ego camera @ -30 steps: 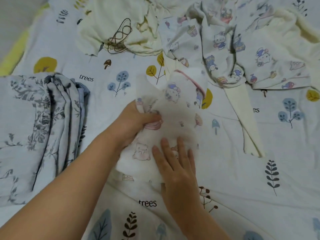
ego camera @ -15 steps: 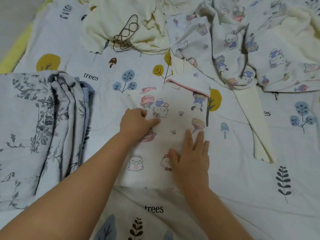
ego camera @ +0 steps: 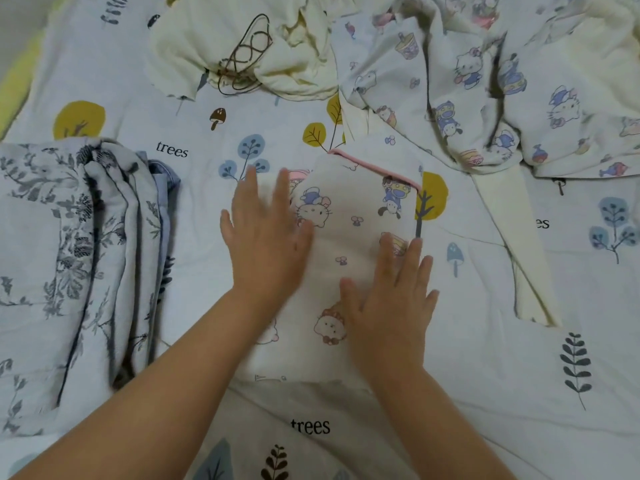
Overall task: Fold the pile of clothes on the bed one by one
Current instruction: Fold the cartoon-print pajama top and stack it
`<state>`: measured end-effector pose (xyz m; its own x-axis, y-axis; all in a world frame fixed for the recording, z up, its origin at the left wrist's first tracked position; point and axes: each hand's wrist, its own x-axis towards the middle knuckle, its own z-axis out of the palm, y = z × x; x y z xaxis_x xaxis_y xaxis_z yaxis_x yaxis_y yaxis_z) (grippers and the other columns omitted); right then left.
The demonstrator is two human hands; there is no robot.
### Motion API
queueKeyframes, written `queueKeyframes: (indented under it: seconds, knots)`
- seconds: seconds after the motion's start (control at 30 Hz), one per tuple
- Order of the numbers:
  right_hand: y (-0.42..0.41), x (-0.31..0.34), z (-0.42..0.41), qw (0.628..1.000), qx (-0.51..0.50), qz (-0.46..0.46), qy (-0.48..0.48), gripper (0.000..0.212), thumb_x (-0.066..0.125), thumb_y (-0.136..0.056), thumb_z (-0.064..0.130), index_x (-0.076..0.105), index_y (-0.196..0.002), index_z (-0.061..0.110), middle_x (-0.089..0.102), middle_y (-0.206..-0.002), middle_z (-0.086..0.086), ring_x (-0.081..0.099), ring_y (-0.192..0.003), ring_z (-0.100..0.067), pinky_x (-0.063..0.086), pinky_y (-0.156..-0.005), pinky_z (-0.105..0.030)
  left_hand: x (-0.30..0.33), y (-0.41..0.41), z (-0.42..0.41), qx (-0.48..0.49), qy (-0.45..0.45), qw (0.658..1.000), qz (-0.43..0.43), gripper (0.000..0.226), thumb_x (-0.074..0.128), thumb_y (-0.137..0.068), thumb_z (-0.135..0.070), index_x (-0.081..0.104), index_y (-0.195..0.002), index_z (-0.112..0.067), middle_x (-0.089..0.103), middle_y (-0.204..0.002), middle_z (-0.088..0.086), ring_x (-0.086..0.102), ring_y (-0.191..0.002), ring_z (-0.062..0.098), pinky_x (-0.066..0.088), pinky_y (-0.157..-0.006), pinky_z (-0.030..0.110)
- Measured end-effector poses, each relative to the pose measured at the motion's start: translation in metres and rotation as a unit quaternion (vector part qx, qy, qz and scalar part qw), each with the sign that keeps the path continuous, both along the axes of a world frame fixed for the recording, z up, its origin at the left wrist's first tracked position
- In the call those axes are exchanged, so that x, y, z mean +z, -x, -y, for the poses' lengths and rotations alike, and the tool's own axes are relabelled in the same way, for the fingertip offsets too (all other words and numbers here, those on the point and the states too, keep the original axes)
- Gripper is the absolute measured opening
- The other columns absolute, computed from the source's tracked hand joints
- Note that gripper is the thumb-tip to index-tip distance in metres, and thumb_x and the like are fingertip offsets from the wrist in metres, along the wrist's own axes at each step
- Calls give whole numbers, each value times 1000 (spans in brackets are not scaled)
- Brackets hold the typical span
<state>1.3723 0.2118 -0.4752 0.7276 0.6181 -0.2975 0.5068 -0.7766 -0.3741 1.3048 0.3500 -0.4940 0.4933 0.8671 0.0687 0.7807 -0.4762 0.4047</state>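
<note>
Cartoon-print garment (ego camera: 349, 237), already folded into a rectangle on the bedsheet (ego camera: 485, 393), lies flat under both palms: the left hand (ego camera: 265, 233) with fingers spread straight over its left edge, the right hand (ego camera: 391, 299) flat on its near right part, neither gripping anything. It looks thin, light and limp, likely to slump or unfold if lifted by one corner. Sliding fingers under the edges just outside each palm should keep it intact, while the unfolded pile (ego camera: 485, 81) waits beyond the fingertips.

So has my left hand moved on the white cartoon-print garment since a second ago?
Yes. The left hand released its grip, flattened, and slid toward the grey floral folded blanket.
</note>
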Motion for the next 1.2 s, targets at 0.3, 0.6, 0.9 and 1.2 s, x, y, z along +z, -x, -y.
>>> queueKeyframes:
  seconds: [0.3, 0.6, 0.9, 1.2]
  knots:
    - [20, -27, -3, 989, 70, 63, 112, 67, 28, -89, 56, 32, -145, 19, 19, -152, -22, 21, -137, -48, 28, -101, -65, -45, 20, 4, -76, 144, 973, -162, 62, 3, -82, -67, -33, -128, -46, -21, -156, -2, -16, -143, 27, -6, -113, 53]
    - [-23, -8, 16, 985, -63, -114, -111, 74, 51, -90, 40, 9, -149, 25, 20, -151, -6, 31, -132, -25, 35, -100, -37, 2, 37, 27, 164, 263, 948, -69, 91, 62, -79, -52, 15, -144, -11, 36, -134, 18, 34, -124, 34, 34, -98, 44]
    - [-42, 5, 20, 859, -217, -426, -183, 44, 75, -75, 32, 49, -110, 28, 66, -106, 3, 65, -92, -16, 55, -81, -36, 23, 49, 17, 88, 555, 819, 113, 55, 80, -70, -30, 50, -115, -22, 64, -107, -8, 62, -97, 11, 51, -83, 27]
    - [-22, 55, 22, 855, -163, -400, -288, 35, 75, -75, 22, 55, -98, 39, 70, -89, 13, 68, -74, -4, 54, -55, -18, 68, 76, 20, 46, 575, 783, 234, 40, 75, -74, -6, 62, -108, -24, 73, -101, -2, 69, -94, 19, 54, -84, 34]
